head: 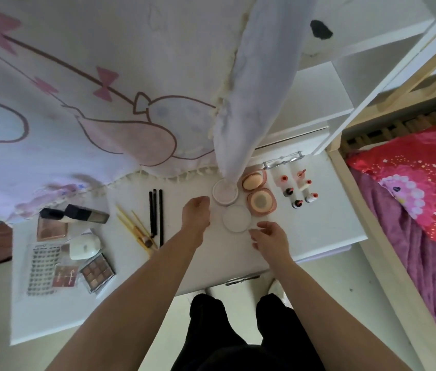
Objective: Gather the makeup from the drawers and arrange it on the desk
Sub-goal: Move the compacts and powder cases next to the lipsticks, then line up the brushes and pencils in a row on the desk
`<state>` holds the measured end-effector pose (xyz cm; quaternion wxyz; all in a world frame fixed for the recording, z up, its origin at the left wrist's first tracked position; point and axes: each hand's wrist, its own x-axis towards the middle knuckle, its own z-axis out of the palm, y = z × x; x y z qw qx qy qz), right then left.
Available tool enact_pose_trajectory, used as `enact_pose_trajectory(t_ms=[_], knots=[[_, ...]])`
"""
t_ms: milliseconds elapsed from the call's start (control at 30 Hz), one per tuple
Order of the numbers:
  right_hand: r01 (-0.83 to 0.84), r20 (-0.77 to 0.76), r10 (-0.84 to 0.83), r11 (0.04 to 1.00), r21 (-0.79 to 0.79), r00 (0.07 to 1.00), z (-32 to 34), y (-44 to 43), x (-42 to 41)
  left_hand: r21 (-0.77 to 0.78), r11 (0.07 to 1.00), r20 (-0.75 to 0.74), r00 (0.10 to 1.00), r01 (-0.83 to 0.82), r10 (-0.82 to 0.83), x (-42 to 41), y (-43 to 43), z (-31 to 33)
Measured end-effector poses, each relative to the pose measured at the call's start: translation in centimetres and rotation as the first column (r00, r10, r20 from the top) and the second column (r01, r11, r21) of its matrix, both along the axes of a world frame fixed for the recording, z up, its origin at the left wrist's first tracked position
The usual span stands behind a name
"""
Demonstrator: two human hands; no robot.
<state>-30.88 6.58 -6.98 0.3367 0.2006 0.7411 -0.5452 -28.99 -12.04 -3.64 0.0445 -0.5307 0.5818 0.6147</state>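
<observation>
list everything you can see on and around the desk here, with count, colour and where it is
small bottles: seven, red or dark caps, desk back right
open compacts: two, peach, left of the bottles
round jar: one, white and pink, under the hanging cloth tip
round lid: one, white, between the hands
black brushes: three, desk centre
gold-handled brushes: several, left of the black ones
eyeshadow palette: one, brown shades, desk front left
lash sheet: one, clear, far left
white case: one, beside the palette
foundation bottle: one, dark cap, back left
hanging cloth: white
bedding: red and purple, right
left hand: empty
right hand: open, touching the lid's edge
</observation>
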Motion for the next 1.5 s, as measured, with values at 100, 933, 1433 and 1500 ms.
enact_pose_trajectory(t_ms=[100,933,1433,1500], knots=[[-0.111,-0.088,0.115,0.993,0.046,0.989,1.7,0.1,-0.5,-0.327,0.914,0.049,0.97,0.24,-0.237,2.6,-0.1,2.3],[-0.827,-0.276,0.858,0.499,0.258,0.432,5.8,-18.4,11.5,-0.596,0.736,0.395,0.915,0.321,-0.08,30.9,-14.1,3.6],[-0.74,-0.161,0.984,0.165,0.652,0.078,4.0,-33.6,18.3,-0.536,0.668,0.307,0.856,0.516,-0.415,30.2,-27.0,-1.5],[-0.727,-0.138,0.985,0.167,0.666,0.1,3.8,-33.7,18.3,-0.517,0.665,0.308,0.842,0.539,-0.442,29.6,-27.7,-1.5]])
